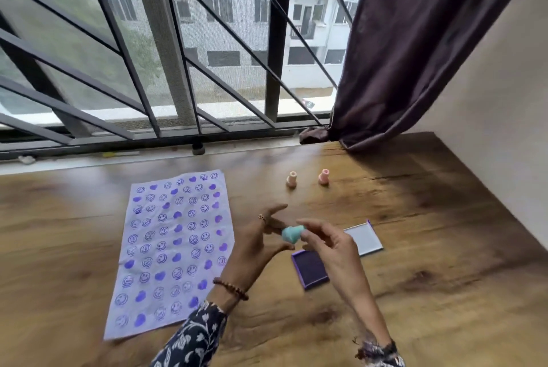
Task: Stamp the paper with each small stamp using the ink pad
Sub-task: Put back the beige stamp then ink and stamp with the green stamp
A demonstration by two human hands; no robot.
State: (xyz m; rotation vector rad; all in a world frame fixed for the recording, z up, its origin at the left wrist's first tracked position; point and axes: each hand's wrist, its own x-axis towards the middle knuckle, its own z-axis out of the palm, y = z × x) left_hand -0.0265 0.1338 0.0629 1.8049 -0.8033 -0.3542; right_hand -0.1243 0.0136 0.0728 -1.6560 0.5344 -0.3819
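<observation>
A white paper (172,251) covered in purple smiley and heart prints lies on the wooden table, left of centre. A small teal heart-shaped stamp (292,234) is held in the air between my two hands, above the table. My right hand (329,248) pinches its handle end; my left hand (261,245) touches it from the left with fingers spread. Just below sits the open purple ink pad (310,269), with its lid (363,237) lying flat to the right. Two pinkish stamps, one (291,179) and another (323,177), stand upright farther back.
A barred window with a ledge (148,156) runs along the table's far edge. A dark purple curtain (415,55) hangs at the back right, its hem resting on the table. A white wall (510,105) bounds the right side.
</observation>
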